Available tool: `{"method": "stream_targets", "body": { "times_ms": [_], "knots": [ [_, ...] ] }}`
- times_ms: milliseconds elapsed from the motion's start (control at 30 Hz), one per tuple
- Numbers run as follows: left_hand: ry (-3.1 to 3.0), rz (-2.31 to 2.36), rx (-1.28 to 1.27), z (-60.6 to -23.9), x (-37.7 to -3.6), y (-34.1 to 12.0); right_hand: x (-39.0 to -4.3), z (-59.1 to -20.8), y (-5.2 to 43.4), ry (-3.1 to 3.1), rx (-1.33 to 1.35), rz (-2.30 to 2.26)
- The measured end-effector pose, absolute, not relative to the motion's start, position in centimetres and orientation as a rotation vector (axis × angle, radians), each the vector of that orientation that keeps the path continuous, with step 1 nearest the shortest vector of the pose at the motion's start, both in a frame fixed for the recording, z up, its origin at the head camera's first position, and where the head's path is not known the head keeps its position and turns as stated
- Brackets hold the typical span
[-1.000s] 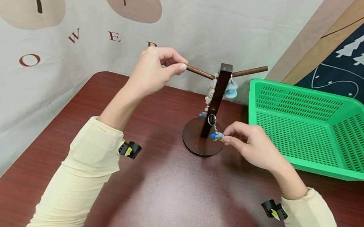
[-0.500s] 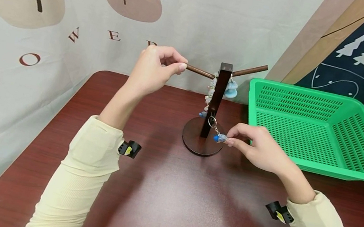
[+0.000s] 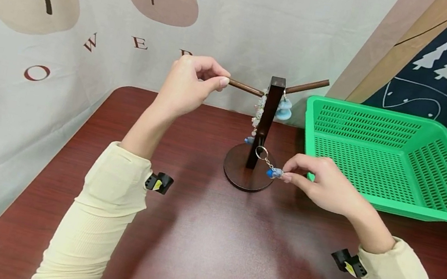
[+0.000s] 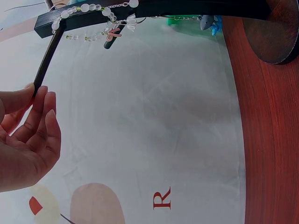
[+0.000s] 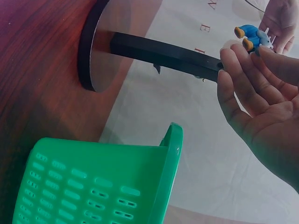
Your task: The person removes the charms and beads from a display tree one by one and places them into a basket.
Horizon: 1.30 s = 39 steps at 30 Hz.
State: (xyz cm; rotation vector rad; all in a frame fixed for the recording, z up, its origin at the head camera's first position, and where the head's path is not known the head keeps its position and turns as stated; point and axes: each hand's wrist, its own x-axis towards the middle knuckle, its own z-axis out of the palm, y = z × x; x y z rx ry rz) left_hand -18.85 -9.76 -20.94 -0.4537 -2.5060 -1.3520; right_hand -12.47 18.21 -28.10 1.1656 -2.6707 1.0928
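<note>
A dark wooden stand [image 3: 265, 122] with a round base [image 3: 240, 172] rises at the back of the table, with two slanted pegs. My left hand [image 3: 190, 85] pinches the tip of the left peg [image 3: 244, 88]; the left wrist view shows its fingers [image 4: 39, 116] around that peg [image 4: 46, 60]. My right hand [image 3: 318, 180] pinches a small blue keychain charm [image 3: 274, 173] with a metal ring [image 3: 261, 153] just right of the stand's base. The same charm [image 5: 252, 37] shows at my fingertips in the right wrist view. A beaded string [image 3: 259, 111] and a pale blue charm [image 3: 284, 110] hang on the stand.
A green slotted plastic basket [image 3: 393, 158] sits on the right side of the dark red table [image 3: 206, 245], close behind my right hand. A printed cloth backdrop [image 3: 69, 25] hangs behind and to the left of the table.
My right hand has drawn the blue keychain a little to the right, away from the stand's post. The left hand has kept its hold on the peg.
</note>
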Motion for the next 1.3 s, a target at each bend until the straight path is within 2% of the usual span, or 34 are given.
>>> {"method": "stream_targets", "body": {
  "times_ms": [633, 1300],
  "knots": [
    [-2.504, -1.379, -0.460, -21.0, -18.8, -9.7, -12.6, -27.9, 19.1, -2.705, 1.144, 1.083],
    [-2.500, -1.398, -0.452, -21.0, -18.8, -9.7, -13.4, -27.3, 20.5, -2.783, 0.874, 1.066]
  ]
}}
